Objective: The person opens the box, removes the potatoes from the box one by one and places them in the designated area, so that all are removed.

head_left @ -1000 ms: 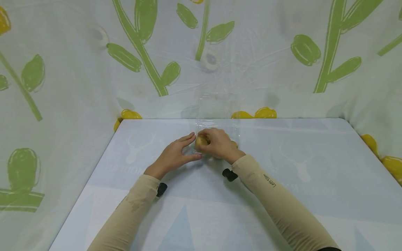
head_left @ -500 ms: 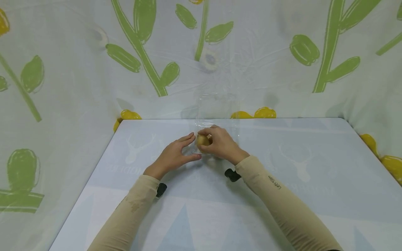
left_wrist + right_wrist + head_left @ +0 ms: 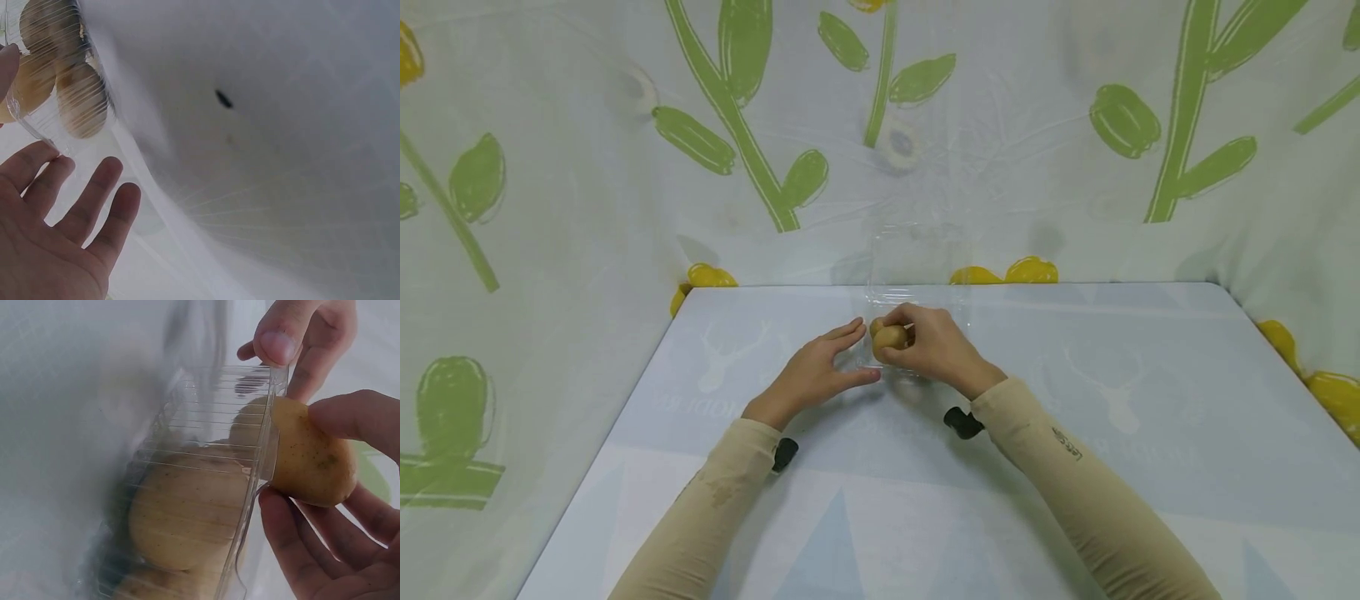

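Potatoes are what you are handling: your right hand holds one potato at the near rim of a clear plastic box, with thumb and fingers curled round it, as the right wrist view shows plainly. The box sits on the table toward the back edge, its open lid standing up against the flowered curtain, and at least two more potatoes already lie inside it, seen through the ribbed wall. Your left hand rests flat just beside the box on the left, fingers straight and spread, gripping nothing; the fingertips look very near or against the box wall, though I cannot tell whether they truly touch. To do this well, I would keep that left hand pressed lightly to the side so the thin box does not slide or tip, and lift the potato clear of the rim rather than dragging it over the edge, since the wall flexes easily. Aim for the free space at the near end and lower it gently so the others do not roll. As for writing, your right sleeve carries a small dark logo, too small to read with confidence. The table cover shows faint deer figures and pale lettering that cannot be made out.
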{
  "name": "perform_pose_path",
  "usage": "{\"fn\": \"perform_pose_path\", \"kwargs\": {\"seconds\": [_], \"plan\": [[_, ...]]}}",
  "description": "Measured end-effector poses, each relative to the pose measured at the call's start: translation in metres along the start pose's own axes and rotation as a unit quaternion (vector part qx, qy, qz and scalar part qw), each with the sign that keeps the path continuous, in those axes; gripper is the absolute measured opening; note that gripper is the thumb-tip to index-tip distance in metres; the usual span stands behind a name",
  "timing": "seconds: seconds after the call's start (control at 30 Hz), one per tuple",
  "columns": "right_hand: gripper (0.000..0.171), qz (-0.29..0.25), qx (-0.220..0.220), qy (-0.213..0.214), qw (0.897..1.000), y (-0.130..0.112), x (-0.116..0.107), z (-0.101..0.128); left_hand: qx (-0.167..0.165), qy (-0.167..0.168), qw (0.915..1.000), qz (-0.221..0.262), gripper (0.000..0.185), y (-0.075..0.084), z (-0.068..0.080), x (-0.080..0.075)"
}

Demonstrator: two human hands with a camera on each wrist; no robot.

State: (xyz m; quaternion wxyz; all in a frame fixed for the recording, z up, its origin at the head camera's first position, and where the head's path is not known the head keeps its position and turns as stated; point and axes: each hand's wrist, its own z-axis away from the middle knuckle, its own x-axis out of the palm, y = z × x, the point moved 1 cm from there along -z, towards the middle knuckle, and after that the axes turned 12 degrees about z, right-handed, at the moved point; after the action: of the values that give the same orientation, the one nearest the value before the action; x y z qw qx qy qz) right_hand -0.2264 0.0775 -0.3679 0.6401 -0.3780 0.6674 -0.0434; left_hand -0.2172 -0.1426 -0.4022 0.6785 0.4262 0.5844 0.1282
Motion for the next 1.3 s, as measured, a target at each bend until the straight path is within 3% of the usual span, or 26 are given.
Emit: {"fn": "perform_pose_path", "kwargs": {"seconds": [0.33,0.57,0.83,1.3], "plan": [[0.037,-0.028,0.022,0.039,0.999,0.003,-0.005,0.005,-0.004,-0.002,1.0000,-0.005,0.089,0.002,0.001,-0.001],[0.042,-0.042,0.001,0.061,0.997,0.006,-0.011,0.010,-0.004,-0.001,1.0000,-0.008,0.089,0.003,-0.001,0.000],[0.039,-0.057,0.011,0.083,0.995,0.018,-0.017,0.023,-0.005,-0.005,0.9999,-0.010,0.089,0.003,-0.001,0.001],[0.039,-0.084,-0.002,0.198,0.977,0.039,-0.034,0.041,-0.004,-0.009,0.9999,-0.010,0.090,0.001,0.000,-0.001]]}}
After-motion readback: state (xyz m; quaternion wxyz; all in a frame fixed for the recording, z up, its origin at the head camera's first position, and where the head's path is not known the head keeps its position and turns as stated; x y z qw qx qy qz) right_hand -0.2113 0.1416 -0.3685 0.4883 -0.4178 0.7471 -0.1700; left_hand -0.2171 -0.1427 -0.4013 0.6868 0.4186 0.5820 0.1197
